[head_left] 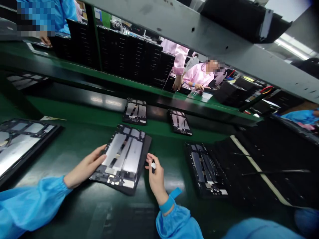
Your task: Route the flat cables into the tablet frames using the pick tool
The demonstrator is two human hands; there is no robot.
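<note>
Left hand (86,166) steadies panel (123,157); right hand (156,176) (fingers curled) holds pen (153,166)

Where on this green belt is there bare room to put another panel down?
Bare green shows between the large panel at far left and the panel the left hand steadies, and nearer, between the two sleeves. It is crowded right of the right hand, by another panel and black trays.

Electronics assembly line in a factory

Open tablet chassis with bare metal backs (135,111) ride a long green conveyor belt (82,114); stacked black plastic trays (129,54) line it, with workers in pink smocks (196,74) seated opposite
</note>
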